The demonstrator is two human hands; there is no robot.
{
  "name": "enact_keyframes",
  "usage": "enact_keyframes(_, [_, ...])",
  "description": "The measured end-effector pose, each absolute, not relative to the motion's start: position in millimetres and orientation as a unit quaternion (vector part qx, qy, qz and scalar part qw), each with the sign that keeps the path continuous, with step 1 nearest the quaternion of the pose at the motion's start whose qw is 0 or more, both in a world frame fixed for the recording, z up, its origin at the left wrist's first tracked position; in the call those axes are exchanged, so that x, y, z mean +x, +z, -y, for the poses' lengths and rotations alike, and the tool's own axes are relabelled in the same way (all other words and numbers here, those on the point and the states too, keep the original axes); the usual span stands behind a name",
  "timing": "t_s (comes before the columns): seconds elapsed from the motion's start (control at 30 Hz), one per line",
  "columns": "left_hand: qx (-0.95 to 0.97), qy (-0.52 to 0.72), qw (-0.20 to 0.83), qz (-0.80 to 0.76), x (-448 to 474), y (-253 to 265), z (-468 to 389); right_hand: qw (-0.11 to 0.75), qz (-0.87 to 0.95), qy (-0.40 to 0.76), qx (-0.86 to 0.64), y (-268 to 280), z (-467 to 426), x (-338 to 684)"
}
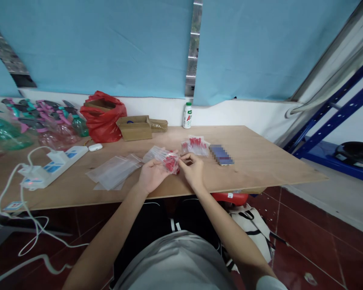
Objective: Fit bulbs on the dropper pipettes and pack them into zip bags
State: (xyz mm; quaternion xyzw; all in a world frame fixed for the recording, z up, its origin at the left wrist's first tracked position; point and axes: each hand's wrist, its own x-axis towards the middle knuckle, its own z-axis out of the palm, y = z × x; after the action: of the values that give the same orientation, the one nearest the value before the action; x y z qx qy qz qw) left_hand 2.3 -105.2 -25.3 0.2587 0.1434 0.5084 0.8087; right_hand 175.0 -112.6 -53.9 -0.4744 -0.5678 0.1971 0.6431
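Observation:
Between my hands is a clear plastic bag (171,162) with small red pieces inside, held just above the table's front edge. My left hand (153,176) grips the bag from the left, fingers partly under it. On its other side, my right hand (192,168) pinches the bag's edge between thumb and fingers. A stack of flat clear bags (114,172) lies to the left of my left hand. Beyond my right hand rest filled bags (196,146) with red pieces in them. What exactly the red pieces are is too small to tell.
A phone (222,155) lies right of the filled bags. Farther back stand a white bottle (187,115), a cardboard box (135,128) and a red plastic bag (104,121). At left are a power strip (56,167) with cables, a white earbud case (95,147) and several spray bottles (60,131).

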Motion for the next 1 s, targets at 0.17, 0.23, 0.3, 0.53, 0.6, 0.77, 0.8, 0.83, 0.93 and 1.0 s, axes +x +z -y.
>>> enact_keyframes(0.17, [0.267, 0.490, 0.817, -0.143, 0.5, -28.1, 104.4, 0.669, 0.533, 0.256, -0.451, -52.0, 110.7, 173.0])
enact_keyframes(0.23, [0.263, 0.489, 0.820, -0.142, -0.1, -29.3, 103.6, 0.675, 0.529, 0.271, -0.438, -49.3, 109.5, 174.7])
enact_keyframes(0.3, [0.257, 0.488, 0.822, -0.143, -0.3, -29.9, 102.9, 0.657, 0.546, 0.293, -0.430, -46.0, 108.3, 178.8])
enact_keyframes(0.53, [0.241, 0.497, 0.821, -0.143, -0.7, -29.4, 99.7, 0.588, 0.623, 0.355, -0.374, -37.9, 106.6, 196.1])
enact_keyframes(0.6, [0.235, 0.489, 0.828, -0.143, -0.9, -29.3, 99.7, 0.592, 0.618, 0.356, -0.375, -38.3, 106.3, 196.5])
enact_keyframes(0.77, [0.236, 0.483, 0.829, -0.156, -1.0, -28.1, 102.8, 0.593, 0.611, 0.346, -0.394, -41.4, 106.4, 191.9])
enact_keyframes(0.8, [0.237, 0.483, 0.828, -0.156, -0.9, -27.7, 103.5, 0.594, 0.612, 0.338, -0.398, -41.9, 106.6, 191.1])
enact_keyframes(0.83, [0.238, 0.483, 0.828, -0.157, -0.8, -27.3, 104.2, 0.596, 0.613, 0.329, -0.401, -42.5, 107.0, 190.5])
enact_keyframes(0.93, [0.238, 0.483, 0.827, -0.159, -0.5, -26.4, 105.2, 0.604, 0.616, 0.306, -0.403, -43.7, 107.9, 189.6])
enact_keyframes(1.0, [0.240, 0.484, 0.827, -0.157, -0.7, -26.8, 104.8, 0.610, 0.612, 0.302, -0.402, -43.8, 108.2, 189.3])
